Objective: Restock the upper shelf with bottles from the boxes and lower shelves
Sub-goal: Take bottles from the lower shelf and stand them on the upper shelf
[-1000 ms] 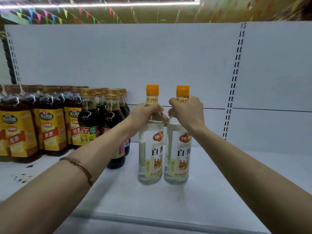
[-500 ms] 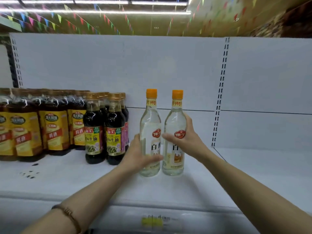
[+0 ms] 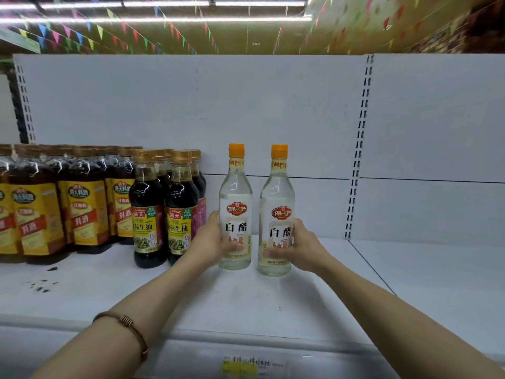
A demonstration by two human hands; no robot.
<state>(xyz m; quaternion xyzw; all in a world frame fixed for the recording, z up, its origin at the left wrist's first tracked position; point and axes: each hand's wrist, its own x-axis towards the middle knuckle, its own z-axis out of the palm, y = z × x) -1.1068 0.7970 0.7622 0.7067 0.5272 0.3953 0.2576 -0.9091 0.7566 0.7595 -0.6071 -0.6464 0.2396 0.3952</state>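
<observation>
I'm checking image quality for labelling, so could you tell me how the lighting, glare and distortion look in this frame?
Head view: ceiling strip lights blow out to white; glare glints on the dark soy bottles; soft shadows fall on the shelf under both forearms; wide-angle bending curves the shelf edge; the two vinegar bottles' labels read sharp between the left hand and right hand; the price tag is blurred.
</observation>
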